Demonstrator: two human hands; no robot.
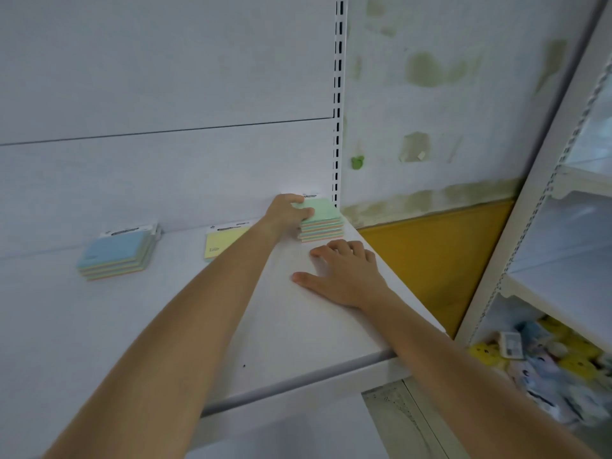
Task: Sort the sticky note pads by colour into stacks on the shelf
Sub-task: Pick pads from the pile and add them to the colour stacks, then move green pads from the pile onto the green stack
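Pads sit on the smooth white shelf under both arms. The blue stack, square with striped pastel edges, lies well left of the left hand. That hand's curled fingers grip the green stack, likewise layered, just beyond the right hand, which rests spread, palm down. A flat yellow pad lies beside the left wrist.

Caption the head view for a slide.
Left hand grips the green-topped stack; right hand rests on the shelf.

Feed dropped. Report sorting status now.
Left hand grips green-topped stack at right end of shelf. Right hand flat on shelf. Blue-topped stack, yellow pad clear to the left.
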